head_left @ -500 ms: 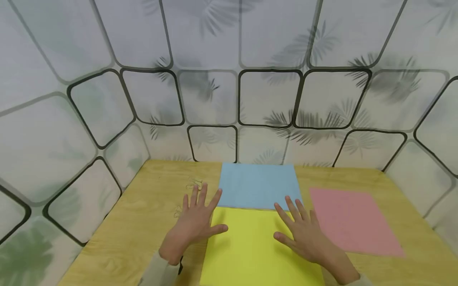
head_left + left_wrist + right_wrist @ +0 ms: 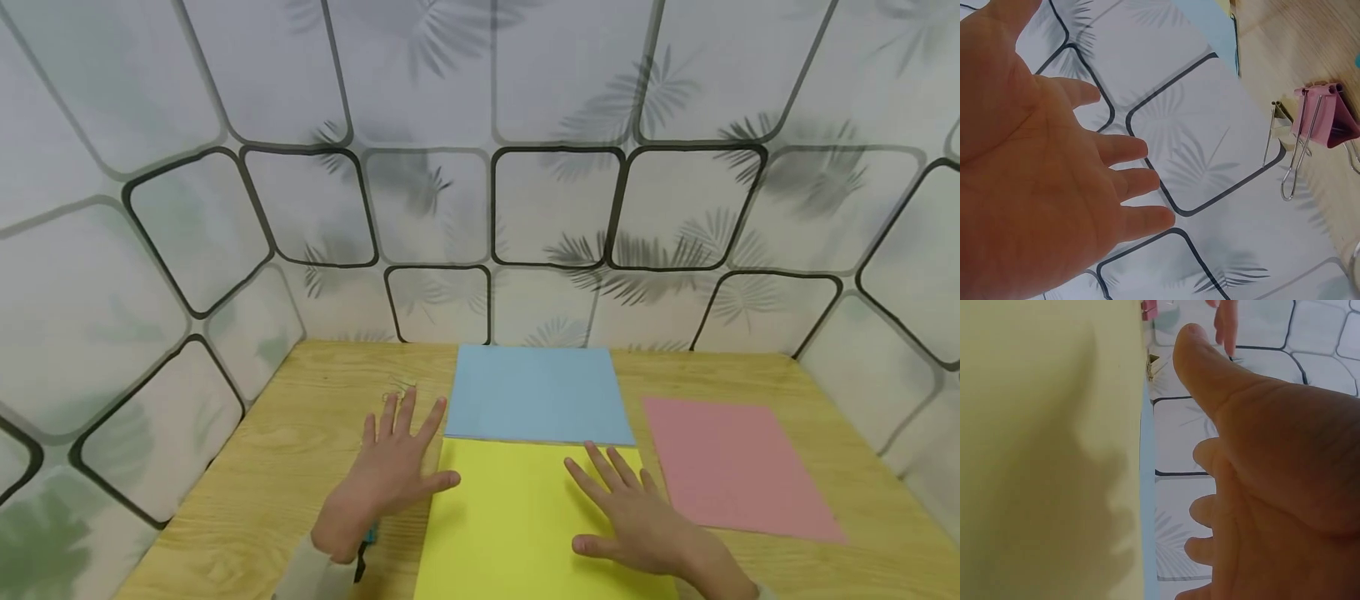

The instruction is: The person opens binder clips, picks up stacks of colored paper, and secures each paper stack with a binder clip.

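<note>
My left hand (image 2: pixel 390 477) is held above the wood table, left of a yellow sheet (image 2: pixel 517 517), with its fingers spread and nothing in it. Over the sheet's right side hovers my right hand (image 2: pixel 633 525), fingers also spread and apart from the paper, casting a shadow on it. Behind the yellow sheet lies a blue sheet (image 2: pixel 540 392). To the right is a pink sheet (image 2: pixel 738 467). A pink binder clip (image 2: pixel 1322 115) and a pale binder clip (image 2: pixel 1280 125) stand on the table beyond the left fingers.
A small teal object (image 2: pixel 372 534) with a black part lies partly hidden by the left wrist. Patterned white walls (image 2: pixel 555 200) with dark outlines and leaf prints enclose the wood table (image 2: pixel 277 467) at the back and both sides.
Both hands have shifted slightly left in the head view, and the right hand sits a little lower. The teal object now shows beside the left wrist. The sheets stay in place.
</note>
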A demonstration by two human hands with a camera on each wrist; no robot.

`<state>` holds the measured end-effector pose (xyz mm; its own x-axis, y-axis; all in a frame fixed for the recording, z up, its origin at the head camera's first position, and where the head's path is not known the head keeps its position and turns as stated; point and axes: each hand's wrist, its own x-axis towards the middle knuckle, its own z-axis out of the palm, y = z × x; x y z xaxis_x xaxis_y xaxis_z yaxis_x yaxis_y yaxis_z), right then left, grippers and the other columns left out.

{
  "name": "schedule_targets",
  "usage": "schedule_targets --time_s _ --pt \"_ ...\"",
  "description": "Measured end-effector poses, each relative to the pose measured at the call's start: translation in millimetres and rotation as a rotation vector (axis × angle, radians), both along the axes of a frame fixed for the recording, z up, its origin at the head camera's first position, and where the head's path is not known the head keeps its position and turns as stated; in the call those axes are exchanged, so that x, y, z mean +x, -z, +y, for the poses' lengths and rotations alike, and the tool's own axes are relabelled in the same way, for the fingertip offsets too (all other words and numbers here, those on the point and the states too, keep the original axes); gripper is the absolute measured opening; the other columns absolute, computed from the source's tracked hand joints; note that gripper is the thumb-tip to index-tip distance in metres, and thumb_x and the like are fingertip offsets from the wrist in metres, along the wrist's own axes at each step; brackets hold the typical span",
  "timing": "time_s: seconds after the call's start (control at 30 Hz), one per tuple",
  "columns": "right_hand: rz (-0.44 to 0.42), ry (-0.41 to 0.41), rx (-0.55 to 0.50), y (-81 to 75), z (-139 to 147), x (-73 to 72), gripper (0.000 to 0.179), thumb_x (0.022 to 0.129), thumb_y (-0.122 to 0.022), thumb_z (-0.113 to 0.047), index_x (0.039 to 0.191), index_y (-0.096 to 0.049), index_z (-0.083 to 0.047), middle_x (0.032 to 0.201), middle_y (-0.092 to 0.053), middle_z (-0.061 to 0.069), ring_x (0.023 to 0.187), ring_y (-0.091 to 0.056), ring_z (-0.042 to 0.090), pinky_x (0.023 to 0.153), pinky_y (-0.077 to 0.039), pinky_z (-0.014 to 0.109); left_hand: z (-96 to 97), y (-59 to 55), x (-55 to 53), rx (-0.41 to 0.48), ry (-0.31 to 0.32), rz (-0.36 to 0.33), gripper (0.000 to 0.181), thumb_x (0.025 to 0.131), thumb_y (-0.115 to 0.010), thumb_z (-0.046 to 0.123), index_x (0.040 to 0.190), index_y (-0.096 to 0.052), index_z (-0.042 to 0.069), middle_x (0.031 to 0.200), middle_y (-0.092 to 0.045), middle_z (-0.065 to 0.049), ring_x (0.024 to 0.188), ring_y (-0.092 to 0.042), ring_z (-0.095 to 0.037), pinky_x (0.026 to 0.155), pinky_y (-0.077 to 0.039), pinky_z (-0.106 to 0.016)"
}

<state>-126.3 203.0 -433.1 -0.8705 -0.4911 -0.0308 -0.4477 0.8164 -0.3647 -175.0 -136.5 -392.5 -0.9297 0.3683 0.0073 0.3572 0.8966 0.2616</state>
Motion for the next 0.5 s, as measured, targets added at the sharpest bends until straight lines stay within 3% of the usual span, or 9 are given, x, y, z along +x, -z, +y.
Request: schedule_targets --time_s 0.17,0.5 --pt "-0.058 -0.037 -0.019 2.6 6 -0.3 0.094 0.087 -0.060 -0.066 0.158 -0.026 -0.015 0.162 -0.008 0.027 0.145 -0.012 0.055 0.098 -0.017 0.082 -1.8 -1.1 -0.3 -0.001 -0.005 -0.014 0.092 0.089 -0.066 0.056 0.159 -0.021 0.017 0.162 -0.006 -0.028 0.148 0.000 -0.050 0.110 -0.008 -0.074" --pt "-0.069 -0.103 -0.008 7.5 9 -3.5 0.105 0.079 -0.067 -0.067 0.158 -0.025 -0.011 0.160 -0.011 0.031 0.142 -0.014 0.060 0.093 -0.019 0.085 -10.9 -6.1 -4.0 -0.010 -0.043 -0.048 0.093 0.091 -0.064 0.056 0.160 -0.017 0.016 0.162 -0.004 -0.028 0.148 -0.001 -0.051 0.110 -0.009 -0.074"
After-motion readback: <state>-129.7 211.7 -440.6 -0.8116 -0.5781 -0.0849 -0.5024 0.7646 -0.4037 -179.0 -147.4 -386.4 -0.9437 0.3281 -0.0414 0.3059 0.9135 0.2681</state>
